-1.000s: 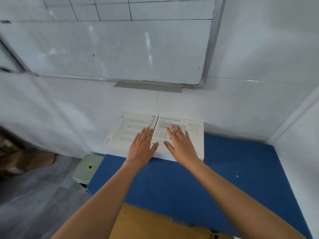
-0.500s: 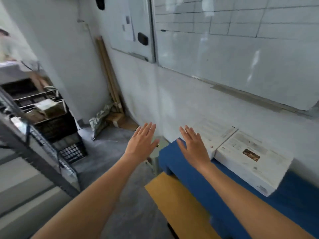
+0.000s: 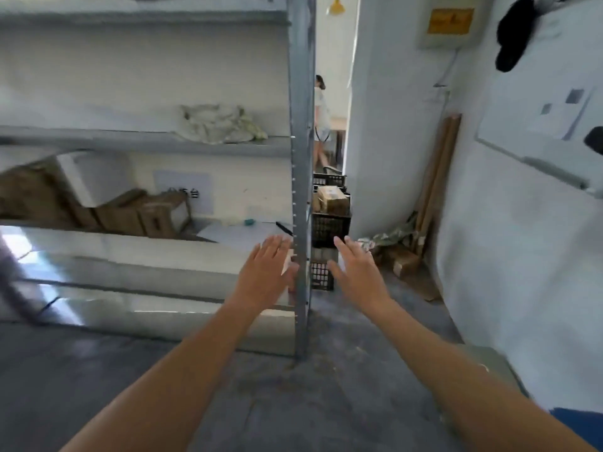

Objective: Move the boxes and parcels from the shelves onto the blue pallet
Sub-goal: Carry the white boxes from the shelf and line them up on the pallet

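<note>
Both hands reach out empty toward the grey metal shelving unit (image 3: 146, 145), fingers straight and spread, gripping nothing: the left hand (image 3: 266, 272) in front of the lower shelf's near edge, the right hand (image 3: 357, 272) just past the rack's grey perforated steel upright (image 3: 301, 190), which stands between the two. The nearest candidates for the next lift are the leaning brown cardboard boxes (image 3: 137, 212) on the lower shelf, lying toward ten o'clock from the left hand and deeper into the bay, their long sides tipped over rather than square to the shelf; blur hides how many there are. The left hand looks the nearer of the two, while the right would have to cross the upright to join it. A crumpled pale cloth-like bundle (image 3: 218, 123) sits on the shelf above, at about eleven o'clock and higher. Beyond the post, at twelve o'clock, stacked black plastic mesh crates (image 3: 329, 226) hold a small brown taped parcel (image 3: 332, 199), and another person (image 3: 321, 122) stands in the passage behind. Only a corner of the blue pallet (image 3: 580, 425) shows, at four o'clock behind the right forearm, well apart from the shelves, so any box taken here, one judges, must be carried back round to the right
</note>
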